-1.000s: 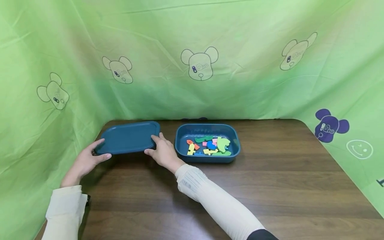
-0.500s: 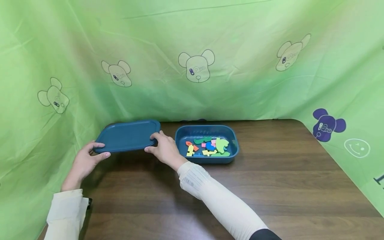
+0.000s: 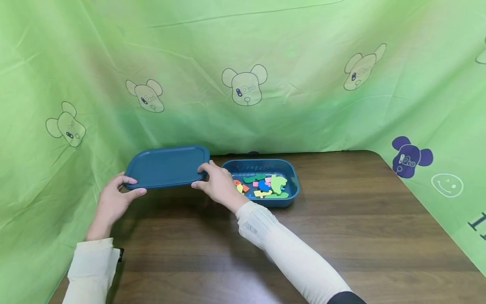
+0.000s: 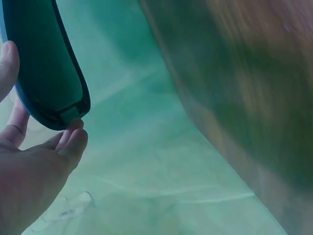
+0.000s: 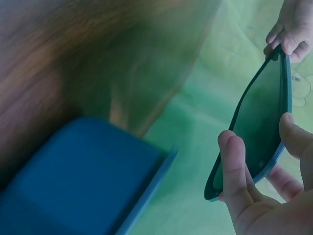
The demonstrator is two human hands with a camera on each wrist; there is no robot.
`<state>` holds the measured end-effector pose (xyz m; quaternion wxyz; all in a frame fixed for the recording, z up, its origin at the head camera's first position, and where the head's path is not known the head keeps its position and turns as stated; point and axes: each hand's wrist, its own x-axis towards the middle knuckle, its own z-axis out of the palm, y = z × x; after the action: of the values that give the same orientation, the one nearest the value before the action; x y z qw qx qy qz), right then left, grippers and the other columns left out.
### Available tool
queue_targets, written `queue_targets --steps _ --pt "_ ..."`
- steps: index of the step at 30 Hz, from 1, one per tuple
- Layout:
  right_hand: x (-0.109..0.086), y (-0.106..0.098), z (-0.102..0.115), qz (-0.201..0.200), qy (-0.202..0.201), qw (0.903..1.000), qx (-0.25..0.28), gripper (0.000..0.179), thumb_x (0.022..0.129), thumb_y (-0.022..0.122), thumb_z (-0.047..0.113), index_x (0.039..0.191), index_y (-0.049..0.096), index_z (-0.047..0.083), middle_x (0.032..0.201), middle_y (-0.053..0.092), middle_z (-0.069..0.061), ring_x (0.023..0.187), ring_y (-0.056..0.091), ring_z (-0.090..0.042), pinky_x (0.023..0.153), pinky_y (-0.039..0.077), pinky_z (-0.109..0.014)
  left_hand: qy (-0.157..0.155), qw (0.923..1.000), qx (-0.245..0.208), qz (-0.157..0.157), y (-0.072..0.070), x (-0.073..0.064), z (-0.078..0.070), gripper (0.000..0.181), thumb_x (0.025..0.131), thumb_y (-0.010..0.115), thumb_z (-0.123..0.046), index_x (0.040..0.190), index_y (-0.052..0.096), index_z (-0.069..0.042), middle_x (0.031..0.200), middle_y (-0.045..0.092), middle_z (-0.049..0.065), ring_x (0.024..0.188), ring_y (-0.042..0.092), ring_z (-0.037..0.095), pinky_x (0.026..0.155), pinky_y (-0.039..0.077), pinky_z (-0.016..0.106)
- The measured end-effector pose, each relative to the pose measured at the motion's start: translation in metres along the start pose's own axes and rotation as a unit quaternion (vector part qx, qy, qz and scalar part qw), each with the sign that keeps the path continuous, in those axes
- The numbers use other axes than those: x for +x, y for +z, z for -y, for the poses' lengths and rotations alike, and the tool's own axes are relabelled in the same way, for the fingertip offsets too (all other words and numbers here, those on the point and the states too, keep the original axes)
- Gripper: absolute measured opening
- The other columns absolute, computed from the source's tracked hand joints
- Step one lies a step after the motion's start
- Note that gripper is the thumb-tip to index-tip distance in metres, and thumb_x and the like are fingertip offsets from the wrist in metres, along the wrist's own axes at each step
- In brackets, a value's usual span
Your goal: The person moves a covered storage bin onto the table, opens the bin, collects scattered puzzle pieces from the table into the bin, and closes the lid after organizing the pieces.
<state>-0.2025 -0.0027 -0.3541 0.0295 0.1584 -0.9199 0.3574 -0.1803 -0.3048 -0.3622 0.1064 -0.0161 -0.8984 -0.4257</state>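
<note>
A dark blue rounded lid (image 3: pixel 167 166) is held up above the table by both hands. The left hand (image 3: pixel 114 200) grips its left end, thumb at the near edge; in the left wrist view the fingertips (image 4: pixel 73 139) touch the lid's end. At the other end the right hand (image 3: pixel 220 183) pinches the lid's right side between thumb and fingers. Just right of that hand a matching blue box (image 3: pixel 294 192) stands uncovered on the table. Inside it lie several colourful flat pieces, among them a light green one (image 3: pixel 278 184). The right hand partly hides the box's left side.
The brown wooden table (image 3: pixel 341 228) reaches toward the viewer. A green curtain (image 3: pixel 303 122) with bear-head prints hangs behind the table and along both sides.
Both hands have lifted the lid slightly and moved it right, toward the box. The lid's right end and the right hand now overlap more of the box's left side. The view has shifted a little.
</note>
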Motion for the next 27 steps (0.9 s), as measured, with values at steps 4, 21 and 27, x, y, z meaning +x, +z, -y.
queue_targets --steps 4,21,27 --pt "-0.007 -0.013 -0.008 -0.002 -0.001 0.9999 0.01 0.045 0.092 0.075 0.039 0.131 0.064 0.017 0.159 0.036 -0.017 0.128 0.053 -0.035 0.106 0.042 -0.049 0.012 0.9999 0.008 -0.001 0.01 0.0 -0.011 0.043 0.087 0.083 -0.026 0.111 0.064 0.003 0.156 0.034 0.029 0.133 0.041 0.054 0.103 0.038 0.059" --pt "-0.043 -0.066 -0.06 -0.043 -0.001 0.9986 -0.03 0.039 0.091 0.077 0.04 0.123 0.067 0.019 0.155 0.043 -0.013 0.138 0.044 -0.034 0.098 0.046 -0.046 0.038 0.9992 0.002 0.005 0.073 0.0 -0.053 0.034 0.084 0.086 -0.025 0.106 0.068 -0.005 0.155 0.041 0.022 0.139 0.038 0.047 0.106 0.036 0.056" --pt "-0.058 -0.083 -0.08 -0.049 0.006 0.9984 -0.027 0.039 0.091 0.077 0.038 0.123 0.066 0.018 0.156 0.041 -0.013 0.137 0.045 -0.035 0.093 0.048 -0.045 0.046 0.9988 -0.01 0.016 0.101 0.0 -0.066 0.033 0.084 0.086 -0.024 0.105 0.068 -0.006 0.154 0.042 0.022 0.139 0.038 0.045 0.108 0.035 0.055"
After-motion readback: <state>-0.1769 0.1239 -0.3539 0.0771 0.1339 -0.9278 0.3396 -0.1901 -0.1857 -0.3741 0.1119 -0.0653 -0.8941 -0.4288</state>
